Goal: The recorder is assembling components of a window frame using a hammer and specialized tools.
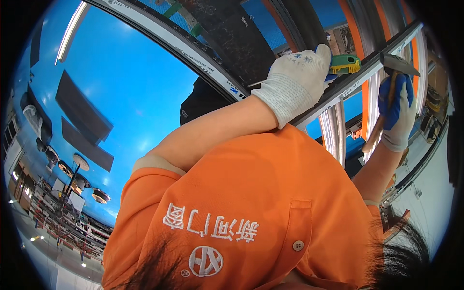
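My left hand (pixel 300 77), in a white knit glove with blue on the fingers, is closed around a screwdriver with a green and yellow handle (pixel 345 64). The handle's butt points right, and what looks like its thin shaft shows left of the glove, its middle hidden by the hand. At the right, my gloved right hand (pixel 399 108) grips a hammer (pixel 400 64) by its wooden handle. The hammer's metal head is up, apart from the screwdriver. Both hands are over a frame of long white and black profiles, one bar (pixel 357 82) running below the screwdriver.
A second profile bar (pixel 193 60) slants across the upper left, beside a bright blue surface (pixel 140 82). Dark flat strips (pixel 82 106) lie on that blue. Orange and grey rails (pixel 355 29) stand beyond the frame. Racks of long stock (pixel 72 217) are at the lower left.
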